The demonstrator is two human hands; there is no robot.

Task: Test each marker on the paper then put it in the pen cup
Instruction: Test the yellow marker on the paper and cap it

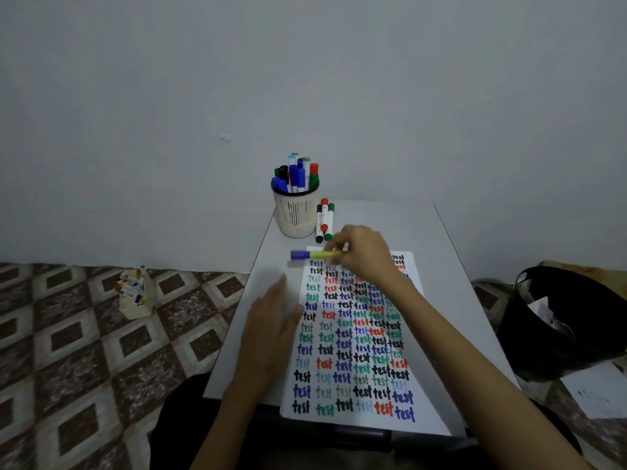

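Note:
My right hand (364, 252) pinches a yellow-bodied marker with a blue cap (314, 255), held level above the top left corner of the paper (356, 337). The paper is covered with rows of the word "test" in black, blue, green and red. My left hand (271, 329) lies flat with straight fingers on the table at the paper's left edge. The cream mesh pen cup (296, 213) stands at the table's far left corner and holds several markers. Three loose markers (324, 220), capped black, red and green, lie just right of the cup.
The small grey table (437, 239) stands against a pale wall. On the patterned floor at the left sits a beige box of markers (135, 293). A black bin (563, 320) with paper in it stands at the right, with a white sheet (597, 391) beside it.

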